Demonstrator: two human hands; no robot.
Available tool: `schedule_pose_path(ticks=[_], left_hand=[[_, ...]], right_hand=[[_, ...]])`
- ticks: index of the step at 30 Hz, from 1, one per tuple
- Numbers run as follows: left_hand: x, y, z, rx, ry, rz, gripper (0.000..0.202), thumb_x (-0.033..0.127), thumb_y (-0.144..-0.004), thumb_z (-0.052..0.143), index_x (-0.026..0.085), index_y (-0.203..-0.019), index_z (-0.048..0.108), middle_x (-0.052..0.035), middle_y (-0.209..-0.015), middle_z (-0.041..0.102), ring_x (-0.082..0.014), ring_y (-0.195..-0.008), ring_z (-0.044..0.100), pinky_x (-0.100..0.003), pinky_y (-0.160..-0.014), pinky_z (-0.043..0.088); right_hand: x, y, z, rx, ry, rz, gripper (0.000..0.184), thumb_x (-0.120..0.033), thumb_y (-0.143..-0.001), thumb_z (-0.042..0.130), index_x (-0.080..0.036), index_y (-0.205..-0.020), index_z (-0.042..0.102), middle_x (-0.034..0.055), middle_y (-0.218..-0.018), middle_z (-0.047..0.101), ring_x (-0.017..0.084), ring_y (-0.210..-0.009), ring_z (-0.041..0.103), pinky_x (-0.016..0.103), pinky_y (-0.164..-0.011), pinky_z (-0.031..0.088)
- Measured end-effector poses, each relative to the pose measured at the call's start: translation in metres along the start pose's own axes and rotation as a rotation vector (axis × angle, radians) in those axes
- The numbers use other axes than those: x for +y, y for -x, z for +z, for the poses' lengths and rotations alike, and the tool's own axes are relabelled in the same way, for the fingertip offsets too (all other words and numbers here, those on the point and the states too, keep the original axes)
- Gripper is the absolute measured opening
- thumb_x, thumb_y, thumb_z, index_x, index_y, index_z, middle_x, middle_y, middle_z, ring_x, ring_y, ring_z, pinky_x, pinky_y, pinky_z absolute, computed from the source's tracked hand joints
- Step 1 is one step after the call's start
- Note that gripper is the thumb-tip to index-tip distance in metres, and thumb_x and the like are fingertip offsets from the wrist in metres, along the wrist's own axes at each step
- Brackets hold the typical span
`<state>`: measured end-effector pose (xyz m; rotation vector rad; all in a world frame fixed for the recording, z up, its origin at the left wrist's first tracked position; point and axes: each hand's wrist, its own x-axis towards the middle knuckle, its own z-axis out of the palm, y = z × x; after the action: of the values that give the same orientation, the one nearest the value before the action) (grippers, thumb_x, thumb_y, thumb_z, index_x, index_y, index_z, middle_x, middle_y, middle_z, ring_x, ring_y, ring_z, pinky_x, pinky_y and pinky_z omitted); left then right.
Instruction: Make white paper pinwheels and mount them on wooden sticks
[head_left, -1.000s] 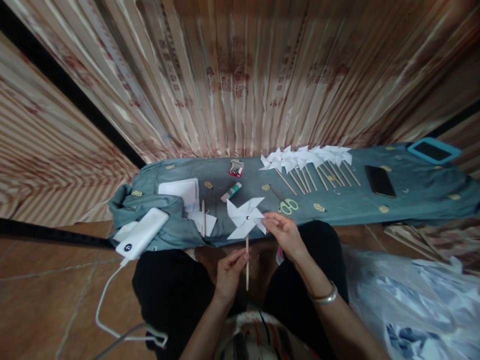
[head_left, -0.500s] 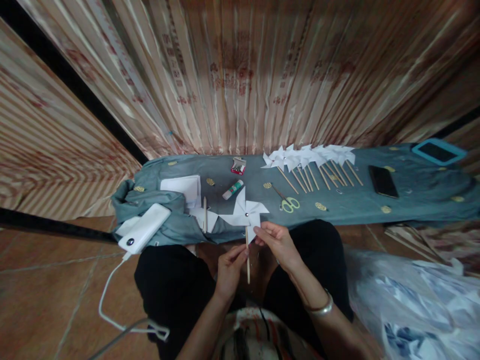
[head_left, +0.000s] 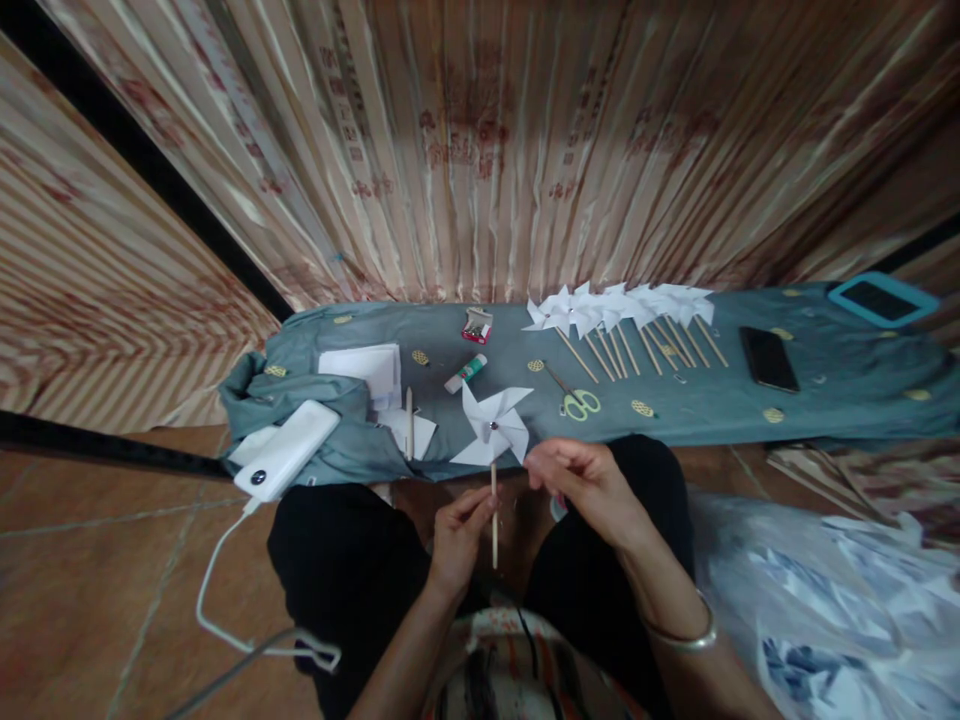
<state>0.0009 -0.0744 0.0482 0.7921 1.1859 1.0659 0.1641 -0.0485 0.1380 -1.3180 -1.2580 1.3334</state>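
A white paper pinwheel [head_left: 491, 428] with a pin at its centre stands upright on a thin wooden stick. My left hand [head_left: 459, 530] is closed round that stick, pinching it between thumb and fingers below the blades. My right hand [head_left: 581, 487] is beside the lower right blade, fingers loosely bent and apart, holding nothing; whether a fingertip touches the paper I cannot tell. Beyond the pinwheel lie a glue stick [head_left: 466, 373] and green-handled scissors [head_left: 579, 403]. A pencil-like stick [head_left: 409, 424] rests on a piece of white paper [head_left: 424, 432] to the left.
Several finished pinwheels [head_left: 622, 308] lie in a row along the bench's [head_left: 705, 410] back. A small red box [head_left: 477, 325], stacked paper [head_left: 375, 372], a white cabled device [head_left: 291, 452], a dark phone [head_left: 768, 359] and a blue-framed tablet [head_left: 883, 300] are around. A plastic bag [head_left: 750, 590] sits at right.
The pinwheel's blades have turned on their pin. My right hand has let go of the lower blade and shifted slightly right. My left hand keeps its hold on the stick.
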Motion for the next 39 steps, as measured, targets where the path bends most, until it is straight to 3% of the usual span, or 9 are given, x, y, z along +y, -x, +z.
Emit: schedule_pose_path(ticks=[3,6,11,20,31,39], left_hand=[[0.001,0.002,0.001,0.007,0.008,-0.013,0.031,0.041,-0.064,0.079,0.019,-0.085,0.079,-0.0059,-0.081,0.072,-0.0176,-0.077,0.062,-0.027,-0.074,0.048],[0.003,0.003,0.002,-0.003,0.02,-0.031,0.033,0.043,-0.062,0.08,0.018,-0.084,0.079,-0.0063,-0.079,0.072,-0.017,-0.075,0.061,-0.026,-0.071,0.048],[0.003,0.005,0.004,-0.021,0.004,-0.033,0.033,0.043,-0.063,0.079,0.018,-0.084,0.079,-0.0054,-0.076,0.07,-0.0154,-0.071,0.059,-0.025,-0.067,0.047],[0.009,0.006,0.007,-0.018,0.007,-0.031,0.03,0.04,-0.064,0.078,0.018,-0.085,0.079,-0.0054,-0.084,0.073,-0.0188,-0.082,0.061,-0.029,-0.081,0.046],[0.004,0.004,0.004,-0.045,0.015,0.003,0.029,0.038,-0.069,0.076,0.02,-0.091,0.078,-0.0057,-0.088,0.074,-0.0198,-0.085,0.063,-0.03,-0.083,0.046],[0.006,0.005,0.004,-0.058,0.006,0.012,0.029,0.037,-0.071,0.074,0.021,-0.094,0.078,-0.0064,-0.091,0.074,-0.0239,-0.094,0.065,-0.034,-0.092,0.046]], right_hand=[[0.015,-0.013,-0.012,0.245,0.014,-0.018,0.029,-0.049,-0.069,0.073,-0.02,-0.072,0.068,0.0026,-0.065,0.068,0.015,-0.059,0.058,0.027,-0.058,0.046],[0.031,-0.022,-0.013,0.316,-0.056,0.003,0.038,-0.048,-0.062,0.079,-0.021,-0.087,0.07,0.006,-0.084,0.073,0.02,-0.08,0.066,0.033,-0.076,0.051],[0.039,-0.023,-0.004,0.237,-0.187,0.1,0.042,-0.054,-0.057,0.079,-0.02,-0.079,0.07,0.0034,-0.071,0.071,0.017,-0.066,0.063,0.03,-0.064,0.05],[0.031,-0.018,0.006,0.188,-0.303,0.211,0.045,-0.055,-0.051,0.083,-0.018,-0.073,0.069,0.0009,-0.064,0.068,0.011,-0.054,0.056,0.025,-0.055,0.046],[0.027,-0.012,0.018,0.134,-0.261,0.207,0.044,-0.056,-0.051,0.082,-0.018,-0.068,0.067,0.0,-0.058,0.065,0.011,-0.052,0.056,0.024,-0.051,0.044],[0.026,-0.009,0.027,0.006,-0.168,0.171,0.034,-0.048,-0.06,0.08,-0.018,-0.061,0.064,-0.0003,-0.055,0.063,0.01,-0.049,0.051,0.024,-0.05,0.04]])
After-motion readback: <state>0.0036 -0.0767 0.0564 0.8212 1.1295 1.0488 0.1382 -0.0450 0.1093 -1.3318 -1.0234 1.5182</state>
